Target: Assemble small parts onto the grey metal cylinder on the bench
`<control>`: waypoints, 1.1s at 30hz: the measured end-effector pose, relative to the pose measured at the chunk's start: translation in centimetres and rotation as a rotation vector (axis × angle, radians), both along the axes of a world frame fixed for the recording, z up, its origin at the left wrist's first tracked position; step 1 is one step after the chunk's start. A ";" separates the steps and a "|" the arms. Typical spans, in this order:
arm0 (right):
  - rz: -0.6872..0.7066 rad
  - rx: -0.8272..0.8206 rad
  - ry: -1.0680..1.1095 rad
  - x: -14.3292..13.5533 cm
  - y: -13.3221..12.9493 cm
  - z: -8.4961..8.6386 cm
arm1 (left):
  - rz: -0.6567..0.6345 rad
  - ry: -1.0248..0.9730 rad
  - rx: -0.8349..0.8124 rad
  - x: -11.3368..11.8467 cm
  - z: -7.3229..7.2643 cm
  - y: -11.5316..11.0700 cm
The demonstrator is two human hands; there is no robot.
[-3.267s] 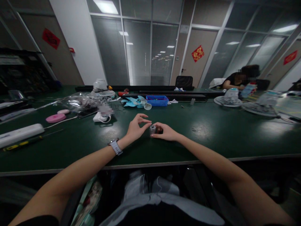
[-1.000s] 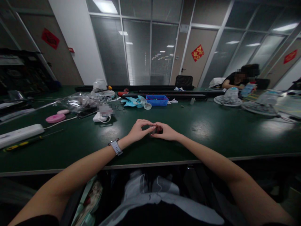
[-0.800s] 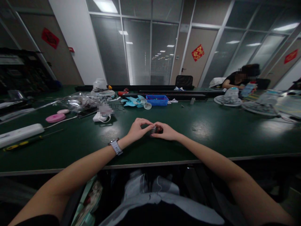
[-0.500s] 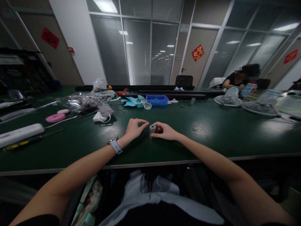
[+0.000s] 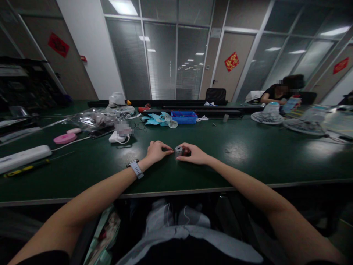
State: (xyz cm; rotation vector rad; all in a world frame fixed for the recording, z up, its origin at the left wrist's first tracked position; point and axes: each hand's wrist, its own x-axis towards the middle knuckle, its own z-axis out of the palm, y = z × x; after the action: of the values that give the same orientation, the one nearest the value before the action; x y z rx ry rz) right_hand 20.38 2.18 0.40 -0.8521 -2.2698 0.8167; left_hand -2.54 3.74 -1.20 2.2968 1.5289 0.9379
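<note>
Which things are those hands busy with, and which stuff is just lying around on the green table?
Being worked on:
grey metal cylinder, upright in the right hand; the left hand has its fingertips close by, maybe pinching something too small to see

Seemingly just lying about:
blue tray
light-blue blades
white power strip
screwdriver

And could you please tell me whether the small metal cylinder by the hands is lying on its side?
No, the metal cylinder is upright in the right hand, its round top facing up.
</note>
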 end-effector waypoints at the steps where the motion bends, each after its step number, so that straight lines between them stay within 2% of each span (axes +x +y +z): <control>1: -0.002 0.003 -0.001 0.0 0.0 0.0 | -0.009 0.013 0.006 0.1 0.2 -0.1; 3: -0.001 0.003 -0.003 0.0 0.1 -0.1 | -0.027 -0.003 0.047 0.4 0.7 -0.4; 7: 0.001 0.000 0.004 0.0 0.1 -0.2 | -0.022 -0.174 0.228 1.2 2.2 -1.5; 10: 0.009 0.002 0.006 -0.1 0.2 -0.3 | -0.092 -0.227 0.257 1.8 2.8 -2.3; 16: 0.005 0.020 0.009 -0.1 0.3 -0.3 | -0.186 -0.228 0.228 2.5 2.4 -2.4; 28: -0.001 0.018 0.008 -0.1 0.2 -0.3 | -0.214 -0.204 0.232 2.5 2.4 -2.3; 33: -0.005 0.015 -0.001 -0.1 0.1 -0.2 | -0.249 -0.178 0.157 2.4 2.5 -2.2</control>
State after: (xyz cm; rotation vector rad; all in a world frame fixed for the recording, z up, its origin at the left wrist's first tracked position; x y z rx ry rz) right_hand 20.32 2.29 0.24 -0.8512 -2.2706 0.7962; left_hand -0.11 1.52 1.30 2.3644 1.1045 1.1902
